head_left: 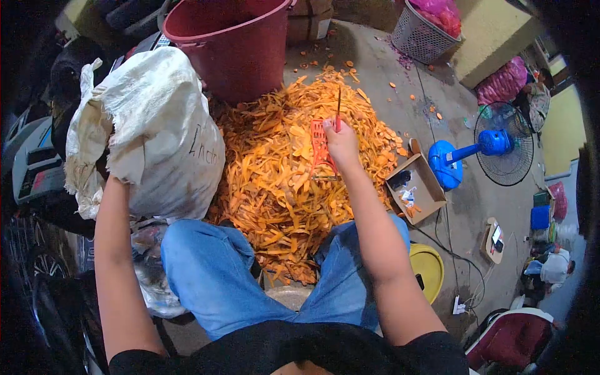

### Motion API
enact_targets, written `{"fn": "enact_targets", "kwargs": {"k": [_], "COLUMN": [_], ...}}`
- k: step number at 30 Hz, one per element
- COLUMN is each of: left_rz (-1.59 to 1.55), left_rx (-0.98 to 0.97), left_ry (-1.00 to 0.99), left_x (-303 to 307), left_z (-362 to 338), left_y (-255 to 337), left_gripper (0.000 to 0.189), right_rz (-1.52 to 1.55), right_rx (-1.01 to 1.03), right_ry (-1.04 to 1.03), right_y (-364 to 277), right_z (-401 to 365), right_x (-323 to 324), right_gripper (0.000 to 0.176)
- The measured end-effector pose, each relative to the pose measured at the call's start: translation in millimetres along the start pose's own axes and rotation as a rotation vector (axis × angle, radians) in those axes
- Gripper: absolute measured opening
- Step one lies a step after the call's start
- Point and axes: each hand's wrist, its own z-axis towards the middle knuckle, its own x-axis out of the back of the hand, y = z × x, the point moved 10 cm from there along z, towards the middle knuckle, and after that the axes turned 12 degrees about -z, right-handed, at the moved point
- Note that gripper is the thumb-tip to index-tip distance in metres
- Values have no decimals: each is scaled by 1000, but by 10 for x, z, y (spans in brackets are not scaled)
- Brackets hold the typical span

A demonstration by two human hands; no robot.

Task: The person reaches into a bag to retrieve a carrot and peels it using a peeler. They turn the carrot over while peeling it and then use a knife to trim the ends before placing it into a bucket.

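My right hand [342,145] is closed around an orange-red plastic peeler [320,142] and a small knife [339,103] with a red handle, its blade pointing away from me. Beneath that hand lies a big heap of orange peelings [275,187], which look like carrot. On the left, my left forearm [114,212] reaches into the mouth of a white woven sack [165,119] with handwriting on its side. The sack hides my left hand, so its fingers and anything in them cannot be seen.
A large red tub [228,59] stands behind the heap. To the right are an open cardboard box [431,194], a blue fan [497,142], a yellow lid or basin [428,272] and cables on the floor. A grey basket [425,34] stands farther back. Other people sit at the far right.
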Motion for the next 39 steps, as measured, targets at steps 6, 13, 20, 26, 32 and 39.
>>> {"fn": "enact_targets", "kwargs": {"k": [6, 13, 20, 26, 32, 39], "left_rz": [-241, -604, -1062, -1318, -1312, -1812], "left_rx": [32, 56, 61, -343, 315, 773], "left_ry": [79, 221, 326, -176, -551, -446], "left_x": [-128, -301, 60, -272, -2127, -3015], "left_z": [85, 69, -314, -1408, -1573, -1501], "left_y": [-1, 45, 435, 2098, 1951, 1298], "left_gripper": [39, 40, 41, 54, 52, 39], "right_rz": [-126, -108, -44, 24, 176, 381], "right_rx": [101, 67, 40, -56, -153, -218], "right_ry": [50, -22, 5, 78, 30, 45], "right_y": [-221, -77, -73, 104, 86, 160], "right_z": [-84, -29, -31, 21, -16, -19], "right_x": [86, -67, 22, 92, 55, 67], "right_gripper": [26, 24, 25, 29, 26, 22]}}
